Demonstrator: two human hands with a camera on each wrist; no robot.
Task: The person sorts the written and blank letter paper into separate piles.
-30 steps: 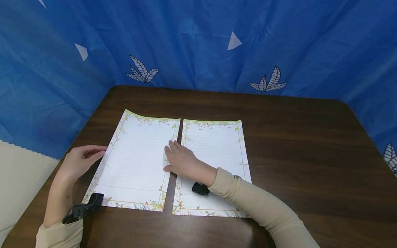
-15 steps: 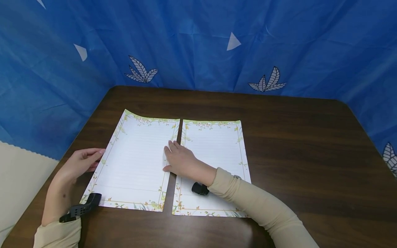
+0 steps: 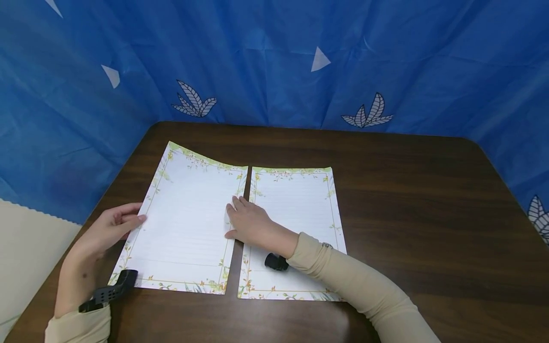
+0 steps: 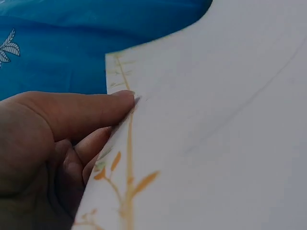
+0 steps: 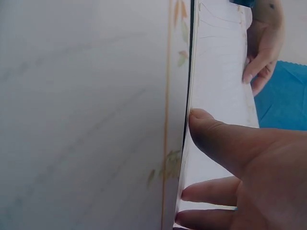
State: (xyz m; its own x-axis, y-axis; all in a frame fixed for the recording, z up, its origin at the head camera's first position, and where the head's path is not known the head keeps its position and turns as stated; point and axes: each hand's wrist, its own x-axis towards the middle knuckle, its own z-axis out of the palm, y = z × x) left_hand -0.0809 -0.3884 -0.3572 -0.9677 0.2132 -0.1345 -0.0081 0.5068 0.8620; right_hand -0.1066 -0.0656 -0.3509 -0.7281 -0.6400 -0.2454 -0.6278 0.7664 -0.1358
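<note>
Two sheets of lined writing paper with leafy printed borders lie side by side. My left hand (image 3: 105,231) pinches the left edge of the left sheet (image 3: 184,219); in the left wrist view the thumb (image 4: 96,112) is on top of the paper, with fingers behind it. That edge is lifted, and the sheet bends upward there. My right hand (image 3: 250,223) rests on the right edge of the same sheet, its fingers fairly straight. The right sheet (image 3: 296,205) lies flat, partly covered by the right forearm.
Both sheets are on a dark brown wooden table (image 3: 407,205). A blue curtain (image 3: 266,85) with leaf prints hangs behind it. Black wrist-worn camera mounts (image 3: 109,291) sit at the wrists. A pale surface (image 3: 30,252) shows at the far left.
My left hand has changed its hold on the left sheet's edge and raised it, so the far left corner stands higher. The right hand has stayed in place.
</note>
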